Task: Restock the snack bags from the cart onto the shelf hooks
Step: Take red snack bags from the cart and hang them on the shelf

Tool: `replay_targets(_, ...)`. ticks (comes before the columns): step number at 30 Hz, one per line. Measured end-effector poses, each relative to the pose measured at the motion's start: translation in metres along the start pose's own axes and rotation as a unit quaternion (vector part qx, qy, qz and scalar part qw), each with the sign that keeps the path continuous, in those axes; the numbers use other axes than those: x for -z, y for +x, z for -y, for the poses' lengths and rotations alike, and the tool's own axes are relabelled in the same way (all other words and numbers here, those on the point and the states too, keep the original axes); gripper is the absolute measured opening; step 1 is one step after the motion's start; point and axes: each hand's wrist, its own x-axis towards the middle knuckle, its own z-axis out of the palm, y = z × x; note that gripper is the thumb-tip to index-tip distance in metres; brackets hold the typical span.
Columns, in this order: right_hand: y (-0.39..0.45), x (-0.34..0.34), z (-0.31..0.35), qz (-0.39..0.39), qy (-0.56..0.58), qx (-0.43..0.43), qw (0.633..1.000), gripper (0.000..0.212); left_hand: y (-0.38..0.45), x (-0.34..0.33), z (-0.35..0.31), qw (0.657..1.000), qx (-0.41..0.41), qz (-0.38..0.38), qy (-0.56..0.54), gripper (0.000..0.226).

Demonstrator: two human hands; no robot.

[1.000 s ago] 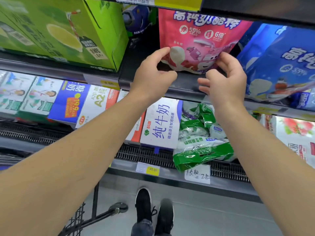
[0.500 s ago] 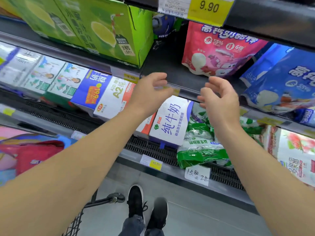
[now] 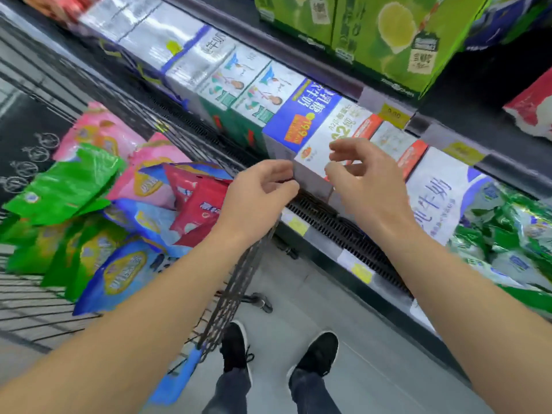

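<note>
We face the chiller shelf (image 3: 355, 240), its milk cartons (image 3: 304, 115) lined along the front edge and green boxes (image 3: 385, 34) on the tier above. The wire cart (image 3: 236, 282) stands just beside it at left, heaped with snack bags (image 3: 125, 210). Open floor (image 3: 298, 300) lies between cart and shelf. Our left hand (image 3: 257, 198) and right hand (image 3: 367, 177) hover empty, fingers loosely curled, above the cart's near corner.

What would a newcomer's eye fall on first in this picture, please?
Probably the two bare hands, left hand and right hand, held empty mid-frame with loosely curled fingers. Next, the bright heap of snack bags in the wire cart on the left, and the green boxes on the upper shelf.
</note>
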Motion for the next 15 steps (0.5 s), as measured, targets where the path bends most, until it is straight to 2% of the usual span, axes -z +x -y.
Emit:
replay_targets(4, -0.017, -0.077, 0.033, 0.055, -0.044, 0.067, 0.995, 0.026, -0.019, 0.077, 0.042, 0.998, 0.014, -0.062, -0.004, 0.026)
replay_targets(8, -0.029, -0.137, 0.044, 0.143, -0.141, 0.142, 0.969, 0.025, -0.032, 0.141, 0.085, 0.996, 0.051, -0.071, 0.016, 0.024)
replay_targets(10, -0.029, -0.160, 0.046, 0.213, -0.238, 0.139, 0.937, 0.033, -0.037, 0.160, 0.104, 0.995, 0.065, -0.071, 0.023, 0.025)
replay_targets(13, -0.030, -0.200, 0.037, 0.310, -0.392, 0.080, 0.862, 0.046, -0.048, 0.183, 0.130, 0.993, 0.094, -0.063, 0.024, 0.026)
replay_targets(15, -0.031, -0.218, 0.024, 0.319, -0.460, 0.057, 0.827, 0.038, -0.052, 0.189, 0.144, 0.993, 0.107, -0.046, 0.032, 0.029)
